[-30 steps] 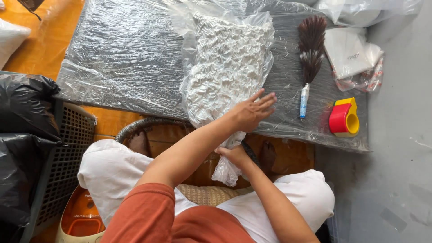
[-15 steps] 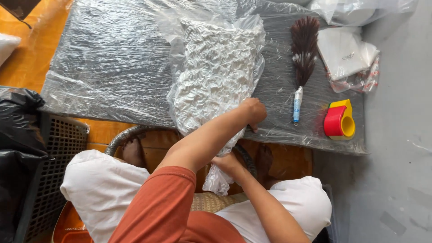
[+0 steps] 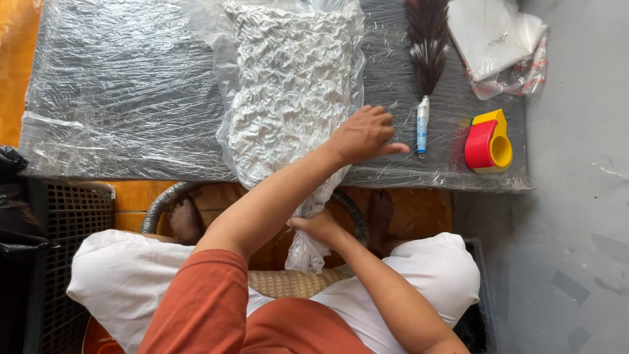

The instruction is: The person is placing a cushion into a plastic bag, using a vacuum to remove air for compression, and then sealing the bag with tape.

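Seen from your head camera, you sit at a low table [image 3: 118,98] wrapped in clear plastic film, knees in white cloth below its near edge. Your left hand [image 3: 363,134] reaches across your body and rests on the right side of a bag [image 3: 291,85], fingers loosely curled and one fingertip stretched toward the right; it presses the bag rather than clasping it. The bag, clear plastic packed with crinkled white material, lies lengthwise on the table's middle, its narrow neck hanging over the near edge toward your lap. Your right hand [image 3: 318,226] is closed around that gathered neck just below the table edge, with the loose plastic tail spilling out beneath the fist. Just right of your left hand lies a feather duster [image 3: 424,59], dark plumes pointing away from you, its pale handle near your outstretched fingertip but not touching it. Farther right, a red and yellow tape dispenser [image 3: 488,141] stands near the table's corner, and behind it lies a packet of white sheets [image 3: 495,39]. A dark crate [image 3: 72,216] holding black bags stands at your left.
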